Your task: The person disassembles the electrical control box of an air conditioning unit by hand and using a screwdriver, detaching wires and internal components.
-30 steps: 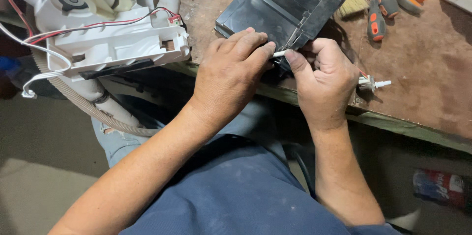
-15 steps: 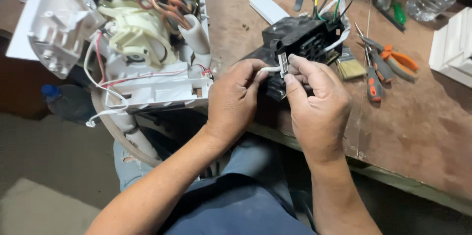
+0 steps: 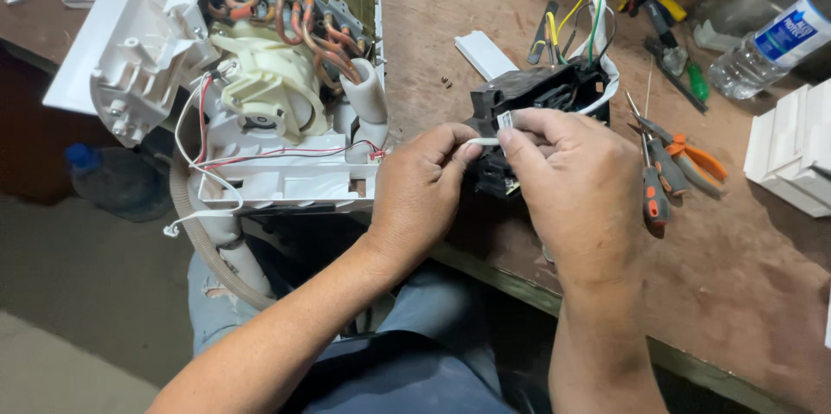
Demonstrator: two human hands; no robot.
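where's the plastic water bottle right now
In the head view, the clear water bottle lies at the bench's far right, beyond the orange-handled pliers.

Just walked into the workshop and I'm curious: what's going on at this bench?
A person sits at a wooden bench with both hands on a black electrical box. The left hand and right hand pinch a small white connector at its front. An opened white appliance lies to the left, pliers to the right.
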